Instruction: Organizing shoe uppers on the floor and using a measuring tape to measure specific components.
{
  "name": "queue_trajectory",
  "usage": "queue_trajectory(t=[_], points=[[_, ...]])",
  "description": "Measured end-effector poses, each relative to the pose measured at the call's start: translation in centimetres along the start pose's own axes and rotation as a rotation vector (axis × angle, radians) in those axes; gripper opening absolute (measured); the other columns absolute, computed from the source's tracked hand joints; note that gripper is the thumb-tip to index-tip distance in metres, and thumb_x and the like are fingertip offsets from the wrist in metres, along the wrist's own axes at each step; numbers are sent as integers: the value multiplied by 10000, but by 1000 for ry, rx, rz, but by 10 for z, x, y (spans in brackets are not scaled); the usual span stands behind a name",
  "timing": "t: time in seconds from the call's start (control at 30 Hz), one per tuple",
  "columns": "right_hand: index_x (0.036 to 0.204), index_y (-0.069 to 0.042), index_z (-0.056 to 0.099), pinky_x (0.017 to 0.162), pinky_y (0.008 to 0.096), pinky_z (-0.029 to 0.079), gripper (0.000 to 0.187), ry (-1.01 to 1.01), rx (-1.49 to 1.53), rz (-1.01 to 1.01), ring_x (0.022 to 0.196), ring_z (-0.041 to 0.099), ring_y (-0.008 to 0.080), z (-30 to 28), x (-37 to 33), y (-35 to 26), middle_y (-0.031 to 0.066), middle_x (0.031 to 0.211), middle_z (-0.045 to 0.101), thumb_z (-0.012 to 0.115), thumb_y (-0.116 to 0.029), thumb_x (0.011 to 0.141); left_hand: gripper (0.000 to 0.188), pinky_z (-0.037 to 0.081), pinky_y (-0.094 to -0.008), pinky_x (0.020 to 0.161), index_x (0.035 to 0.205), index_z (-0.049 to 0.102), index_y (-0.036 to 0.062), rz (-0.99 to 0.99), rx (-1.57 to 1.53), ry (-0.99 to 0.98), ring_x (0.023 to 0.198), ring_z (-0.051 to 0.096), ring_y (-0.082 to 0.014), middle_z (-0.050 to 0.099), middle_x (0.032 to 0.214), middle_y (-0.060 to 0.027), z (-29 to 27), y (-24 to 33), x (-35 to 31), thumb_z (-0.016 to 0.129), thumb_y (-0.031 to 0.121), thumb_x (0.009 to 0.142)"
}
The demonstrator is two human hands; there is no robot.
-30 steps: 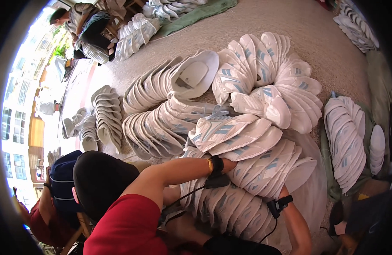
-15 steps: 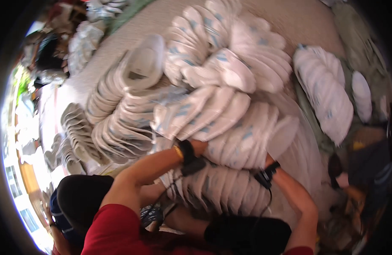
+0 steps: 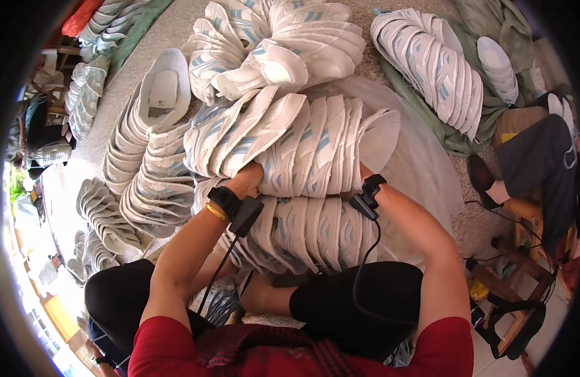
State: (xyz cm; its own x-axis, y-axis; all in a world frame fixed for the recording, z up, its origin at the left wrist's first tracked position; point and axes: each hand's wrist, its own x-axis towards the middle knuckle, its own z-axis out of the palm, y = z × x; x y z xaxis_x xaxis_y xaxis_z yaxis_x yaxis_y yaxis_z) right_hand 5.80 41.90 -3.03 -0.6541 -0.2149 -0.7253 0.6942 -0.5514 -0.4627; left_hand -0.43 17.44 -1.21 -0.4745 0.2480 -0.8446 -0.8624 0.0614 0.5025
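Note:
A nested row of white shoe uppers with blue-grey stripes (image 3: 312, 147) lies across in front of me, with both my hands at its near side. My left hand (image 3: 247, 180) is tucked into the row, its fingers hidden among the uppers. At the row's right end my right hand (image 3: 365, 173) grips it, mostly hidden behind the last uppers. Both wrists carry black straps with cabled devices. Closer to my knees, below the held row, rests another nested row of the same uppers (image 3: 302, 232).
Beyond is a ring of stacked uppers (image 3: 277, 47); curved rows (image 3: 158, 182) stand left. More uppers (image 3: 431, 69) lie on green cloth (image 3: 456, 141) at right. Clear plastic sheeting (image 3: 422, 182) spreads beside the held row. A person's dark-trousered leg (image 3: 532, 163) and a wooden stool (image 3: 516, 295) are right.
The head view has turned, so the piles sit further up and left in the picture, and the blur is gone. My hands stay at the same row of uppers.

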Motion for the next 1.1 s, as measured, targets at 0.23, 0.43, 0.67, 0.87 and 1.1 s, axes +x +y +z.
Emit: queue_trajectory(t=[0.23, 0.43, 0.67, 0.87, 1.1], points=[[1356, 36, 415, 946, 376, 511, 458, -22, -2, -14, 1113, 598, 262, 13, -6, -3, 185, 1323, 523, 498, -216, 982, 302, 448, -391, 822, 1024, 609, -37, 556, 692, 398, 908, 595, -370, 620, 932, -256, 6, -19, -71, 414, 173, 931], [1361, 36, 409, 949, 378, 510, 463, -6, 48, -8, 1117, 596, 266, 16, -20, -1, 186, 1331, 517, 497, -216, 983, 293, 455, -452, 804, 952, 580, -62, 699, 722, 435, 896, 594, -443, 597, 920, -306, 27, -7, -48, 388, 158, 930], [1366, 36, 403, 952, 380, 508, 468, 74, 132, 14, 1122, 593, 269, 29, -20, 16, 188, 1340, 509, 496, -215, 983, 227, 470, -486, 817, 912, 630, -103, 911, 1119, 350, 863, 599, -445, 607, 825, -287, 21, 4, -63, 520, 45, 780], [1371, 36, 397, 955, 382, 506, 472, 70, 138, 33, 1126, 591, 272, 37, -18, 11, 189, 1349, 503, 494, -214, 983, 307, 477, -422, 817, 986, 685, 6, 1069, 594, 658, 905, 615, -317, 671, 932, -217, -55, 91, -99, 661, 277, 845], [1312, 34, 466, 924, 350, 513, 397, -34, 87, 66, 1116, 592, 233, 45, -6, 21, 172, 1303, 540, 496, -177, 977, 554, 423, -483, 845, 1021, 600, -63, 1199, 1775, 681, 950, 532, -418, 570, 923, -306, -109, 37, -59, 570, 477, 898]])
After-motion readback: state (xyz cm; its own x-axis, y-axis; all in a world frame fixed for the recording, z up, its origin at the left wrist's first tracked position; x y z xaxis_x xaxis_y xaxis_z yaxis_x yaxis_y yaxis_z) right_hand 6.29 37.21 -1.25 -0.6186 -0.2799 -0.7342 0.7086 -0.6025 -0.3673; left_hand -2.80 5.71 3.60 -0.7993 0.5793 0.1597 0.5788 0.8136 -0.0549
